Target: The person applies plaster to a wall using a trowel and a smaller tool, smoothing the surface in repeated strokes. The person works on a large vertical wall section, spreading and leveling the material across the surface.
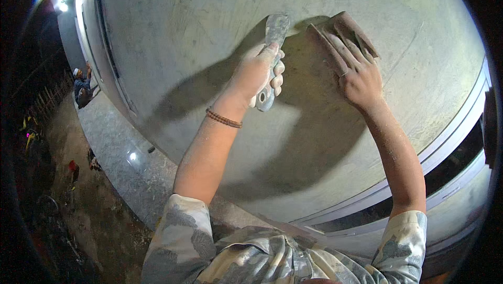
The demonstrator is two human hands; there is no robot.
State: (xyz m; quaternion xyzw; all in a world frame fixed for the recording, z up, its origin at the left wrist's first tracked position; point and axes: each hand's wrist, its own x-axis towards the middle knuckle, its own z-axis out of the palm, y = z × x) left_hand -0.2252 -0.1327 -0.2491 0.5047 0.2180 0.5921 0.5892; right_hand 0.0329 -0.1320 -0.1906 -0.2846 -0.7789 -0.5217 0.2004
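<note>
My left hand [255, 76] is closed around the handle of a putty knife [277, 28], its whitened blade pointing up in front of the wall [199, 27]. Whether that blade touches the plaster I cannot tell. To the right, my right hand [363, 83] presses a brown sheet of sandpaper [350, 24] against the grey-green plastered surface. The sheet's sides curl up around my outstretched fingers. Pale dust coats both hands and forearms, and a brown beaded bracelet [224, 118] circles my left wrist.
A white-framed opening [440, 153] runs along the lower right. At the left, a shiny ledge [131, 153] borders the wall's foot, with bare ground [105, 205] beyond. Another person [82, 87] crouches at the far left by the wall, near a doorway [102, 22].
</note>
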